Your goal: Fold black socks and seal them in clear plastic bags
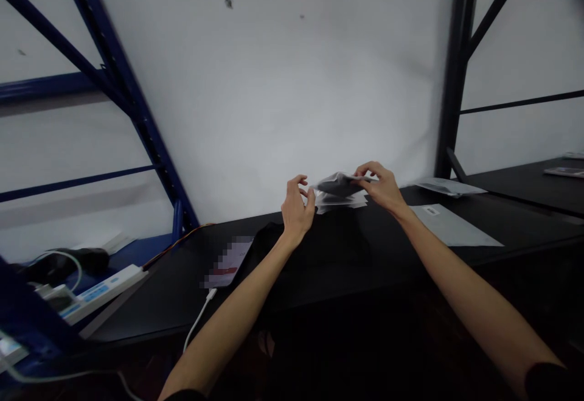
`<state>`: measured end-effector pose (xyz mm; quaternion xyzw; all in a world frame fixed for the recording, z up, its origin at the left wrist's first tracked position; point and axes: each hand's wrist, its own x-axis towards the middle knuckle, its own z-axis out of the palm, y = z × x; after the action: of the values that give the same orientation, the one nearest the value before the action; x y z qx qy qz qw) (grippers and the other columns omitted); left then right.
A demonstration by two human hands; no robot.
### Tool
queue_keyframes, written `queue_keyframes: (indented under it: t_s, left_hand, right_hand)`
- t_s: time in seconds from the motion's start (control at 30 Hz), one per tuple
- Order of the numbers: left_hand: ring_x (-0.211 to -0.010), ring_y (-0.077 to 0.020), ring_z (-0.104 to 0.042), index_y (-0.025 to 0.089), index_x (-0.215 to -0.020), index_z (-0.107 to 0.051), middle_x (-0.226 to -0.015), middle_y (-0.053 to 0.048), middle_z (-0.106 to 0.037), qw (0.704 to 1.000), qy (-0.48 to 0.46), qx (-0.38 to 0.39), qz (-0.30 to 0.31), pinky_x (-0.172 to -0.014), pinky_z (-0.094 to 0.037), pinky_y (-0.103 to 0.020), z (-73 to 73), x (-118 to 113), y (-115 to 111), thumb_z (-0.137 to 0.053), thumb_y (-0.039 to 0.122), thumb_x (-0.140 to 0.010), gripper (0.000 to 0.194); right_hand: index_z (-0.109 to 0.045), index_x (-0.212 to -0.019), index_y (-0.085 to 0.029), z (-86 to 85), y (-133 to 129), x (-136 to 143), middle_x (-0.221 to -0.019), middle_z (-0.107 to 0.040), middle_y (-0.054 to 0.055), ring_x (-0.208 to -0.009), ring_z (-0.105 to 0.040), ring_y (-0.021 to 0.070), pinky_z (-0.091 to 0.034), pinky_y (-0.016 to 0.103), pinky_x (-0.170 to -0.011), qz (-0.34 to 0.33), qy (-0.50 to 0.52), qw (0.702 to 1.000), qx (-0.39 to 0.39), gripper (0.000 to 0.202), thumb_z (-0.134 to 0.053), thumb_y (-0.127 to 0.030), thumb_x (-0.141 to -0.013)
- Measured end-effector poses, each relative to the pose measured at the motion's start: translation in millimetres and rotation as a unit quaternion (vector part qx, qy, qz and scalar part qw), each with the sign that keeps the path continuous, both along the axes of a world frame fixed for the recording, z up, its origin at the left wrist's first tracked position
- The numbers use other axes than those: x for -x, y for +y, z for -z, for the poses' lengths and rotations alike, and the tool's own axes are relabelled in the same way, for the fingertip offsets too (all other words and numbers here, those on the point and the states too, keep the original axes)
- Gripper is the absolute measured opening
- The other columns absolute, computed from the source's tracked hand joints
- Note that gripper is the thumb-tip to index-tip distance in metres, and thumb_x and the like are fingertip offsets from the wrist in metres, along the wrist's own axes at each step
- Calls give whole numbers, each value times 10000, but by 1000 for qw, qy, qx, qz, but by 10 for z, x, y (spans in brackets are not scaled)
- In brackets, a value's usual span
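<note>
Above the back of the black table, my right hand (pixel 381 187) pinches the right edge of a thin grey plastic mailing bag (pixel 340 187) between thumb and fingers. My left hand (pixel 298 209) is raised at the bag's left end. Its fingers are bent but apart from the thumb, with nothing visible between them. Directly below the held bag lies a stack of similar pale bags (pixel 341 200), partly covered by it. Something black, perhaps folded cloth (pixel 328 240), lies in front of the stack; its outline is hard to make out.
A phone (pixel 228 261) with a white cable (pixel 198 319) lies left on the black table (pixel 155 297). To the right are a grey bag with a label (pixel 451 226) and another flat bag (pixel 449 187). A power strip (pixel 103 291) sits by the blue rack post (pixel 141 109); a white wall (pixel 274 97) stands behind.
</note>
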<state>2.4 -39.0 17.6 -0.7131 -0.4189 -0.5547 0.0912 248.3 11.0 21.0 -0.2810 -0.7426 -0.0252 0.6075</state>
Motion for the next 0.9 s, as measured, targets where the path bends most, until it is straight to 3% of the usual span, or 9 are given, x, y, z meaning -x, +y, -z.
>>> queue_keyframes:
  t_s: [0.13,0.23,0.33,0.4,0.43,0.57,0.7,0.8,0.9]
  left_hand:
    - [-962,-184,-648,252,-1327,-460,-1286,-80,-586,991,55,104,-66,-796,-508,-321,101,92,142,-463,315,-1017,317]
    - [-1203,-278,-585,228,-1301,-517,-1360,-125,-543,947,165,255,-107,-918,-500,-376,244,156,239,-510,341,-974,346]
    - [-1363,-363,-461,201,-1320,-543,-1438,-162,-503,869,285,388,-116,-1072,-425,-477,363,183,270,-519,398,-957,414]
    - [-1405,-394,-407,183,-1373,-527,-1471,-181,-482,838,341,413,-104,-1120,-372,-536,402,174,261,-461,426,-979,467]
    - [-1411,-401,-395,173,-1405,-511,-1483,-189,-472,833,359,410,-95,-1128,-360,-550,410,163,254,-434,437,-988,499]
    - [-1389,-401,-414,186,-1461,-502,-1483,-179,-471,830,387,396,-56,-1122,-385,-536,411,100,260,-453,492,-977,575]
    - [-1329,-358,-493,243,-1389,-610,-1403,-139,-541,849,364,382,-17,-1108,-420,-495,417,100,350,-482,458,-970,488]
    - [-1170,-284,-614,252,-1280,-697,-1304,-113,-602,873,317,370,5,-1055,-476,-417,422,182,460,-516,372,-951,394]
    - [-1094,-255,-648,235,-1241,-714,-1264,-106,-632,898,285,335,5,-1023,-499,-391,437,305,584,-542,289,-919,369]
  right_hand:
    - [-602,-878,-259,-17,84,-16,-1099,-717,47,-1087,-617,273,-433,447,-971,104,31,990,-95,44,-607,-222,-901]
    - [-601,-927,-255,46,328,22,-1287,-681,70,-1241,-569,298,-377,492,-1048,185,-3,976,-115,101,-551,-169,-907]
    - [-589,-978,-241,219,685,71,-1325,-672,90,-1277,-569,285,-373,479,-1060,157,-127,978,-58,155,-500,-141,-900]
    - [-596,-1036,-238,372,897,90,-1284,-694,103,-1240,-601,295,-386,490,-1047,103,-257,960,31,145,-494,-217,-935]
    - [-593,-1092,-235,443,977,90,-1291,-691,111,-1243,-602,296,-390,494,-1049,96,-274,954,74,179,-470,-262,-963]
    - [-580,-1226,-234,578,1086,46,-1415,-619,130,-1305,-566,314,-322,505,-1132,76,-285,947,128,334,-473,-449,-995]
    - [-582,-1268,-253,446,943,7,-1379,-642,117,-1298,-562,323,-238,545,-1168,64,-274,953,115,388,-471,-507,-996]
    - [-636,-1160,-228,250,765,0,-1267,-693,122,-1195,-610,315,-328,524,-1101,43,-246,960,123,379,-469,-526,-993]
    - [-684,-1029,-217,78,625,-17,-1027,-747,107,-943,-668,271,-472,420,-882,-38,-278,932,229,453,-486,-619,-966]
